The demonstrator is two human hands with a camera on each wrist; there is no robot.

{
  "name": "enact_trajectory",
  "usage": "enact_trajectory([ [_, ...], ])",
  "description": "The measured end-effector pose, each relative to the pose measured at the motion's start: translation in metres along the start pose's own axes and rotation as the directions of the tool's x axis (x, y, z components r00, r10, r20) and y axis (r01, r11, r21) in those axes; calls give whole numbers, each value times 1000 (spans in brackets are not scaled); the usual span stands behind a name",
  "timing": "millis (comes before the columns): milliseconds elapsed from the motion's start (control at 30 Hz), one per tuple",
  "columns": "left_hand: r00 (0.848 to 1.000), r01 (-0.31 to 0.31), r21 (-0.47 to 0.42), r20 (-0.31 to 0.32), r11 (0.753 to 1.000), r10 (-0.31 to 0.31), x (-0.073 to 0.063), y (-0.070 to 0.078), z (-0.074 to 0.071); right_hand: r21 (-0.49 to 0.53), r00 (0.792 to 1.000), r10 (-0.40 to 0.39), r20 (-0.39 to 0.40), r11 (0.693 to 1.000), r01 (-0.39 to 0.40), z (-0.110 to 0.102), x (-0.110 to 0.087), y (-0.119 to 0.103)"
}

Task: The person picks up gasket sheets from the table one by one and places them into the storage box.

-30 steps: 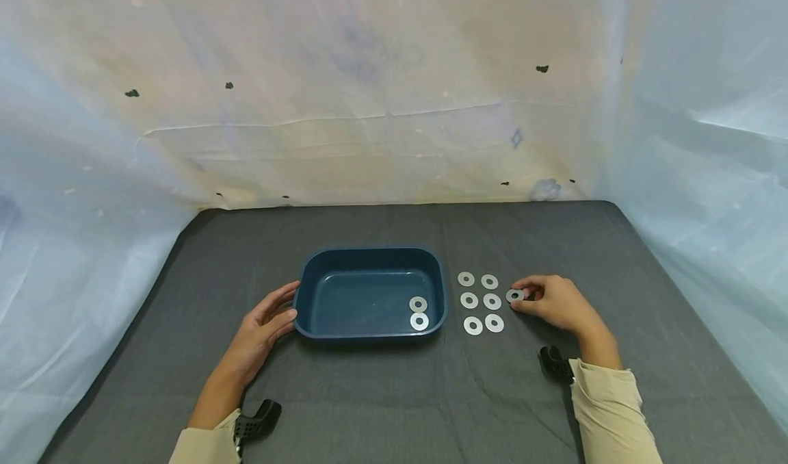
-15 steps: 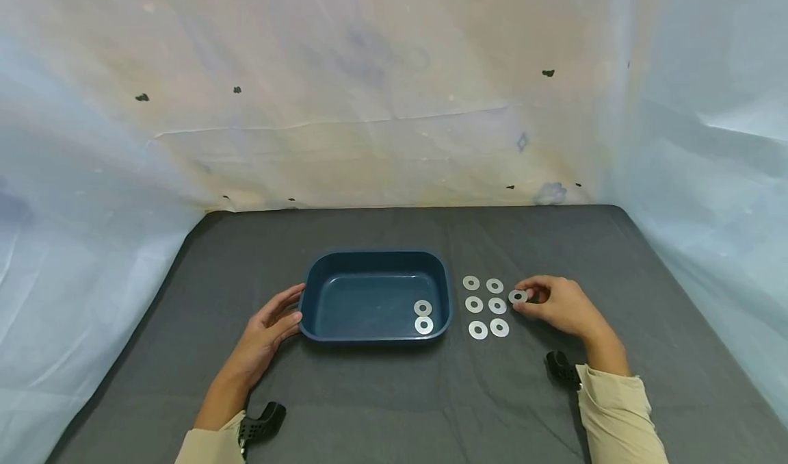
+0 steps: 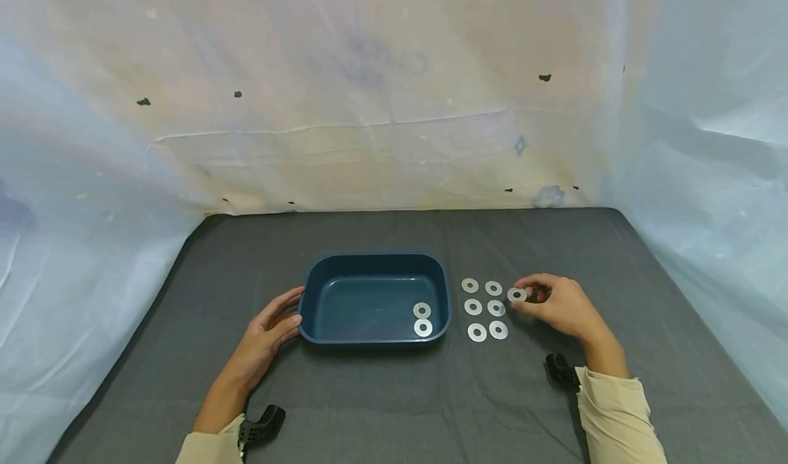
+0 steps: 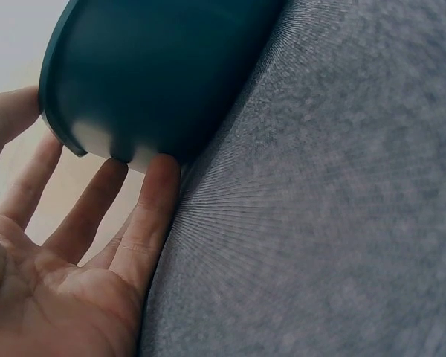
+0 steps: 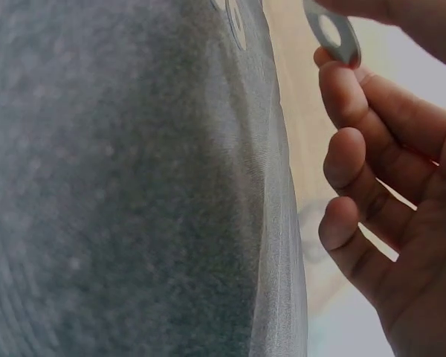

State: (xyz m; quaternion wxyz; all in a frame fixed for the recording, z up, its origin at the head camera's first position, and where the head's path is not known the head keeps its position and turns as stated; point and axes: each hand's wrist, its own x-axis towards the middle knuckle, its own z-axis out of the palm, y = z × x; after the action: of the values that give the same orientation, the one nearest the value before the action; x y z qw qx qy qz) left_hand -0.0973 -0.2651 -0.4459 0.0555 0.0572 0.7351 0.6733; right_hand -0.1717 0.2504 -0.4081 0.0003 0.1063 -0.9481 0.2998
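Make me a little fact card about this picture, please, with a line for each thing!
Container: dark blue, rounded-rectangle, plastic-looking tray
Inside tray: two silver, flat, round, metal-looking washers, near its right side
Right of tray: six more washers, two columns of three
Left grip: touches the tray's left side
Right grip: pinches another washer
Surface: grey fabric cloth
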Motion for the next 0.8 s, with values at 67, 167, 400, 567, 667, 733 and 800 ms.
enact_trajectory([
  [67,1000,1,-2,0,1000,-1,0,0,0,-5,1000,7,-1,1000,-7,0,-1,0],
  [167,1000,3,1,-2,1000,-3,0,0,0,-8,1000,11,-5,1000,-11,1,-1,1],
  [400,1000,6,6,-3,1000,-6,0,-1,0,-2,1000,-5,-27,1000,5,1,-1,2],
  [567,1000,6,6,0,1000,-6,0,0,0,25,998,-23,-57,999,25,1,-1,-2],
  [667,1000,8,6,-2,1000,-8,0,0,0,42,996,-31,-79,999,35,1,-2,-5],
  [733,1000,10,4,-3,1000,-10,0,0,0,51,995,-32,-89,998,37,1,-2,-6],
  [800,1000,11,3,-3,1000,-11,0,0,0,56,995,-31,-96,998,36,1,-2,-7],
])
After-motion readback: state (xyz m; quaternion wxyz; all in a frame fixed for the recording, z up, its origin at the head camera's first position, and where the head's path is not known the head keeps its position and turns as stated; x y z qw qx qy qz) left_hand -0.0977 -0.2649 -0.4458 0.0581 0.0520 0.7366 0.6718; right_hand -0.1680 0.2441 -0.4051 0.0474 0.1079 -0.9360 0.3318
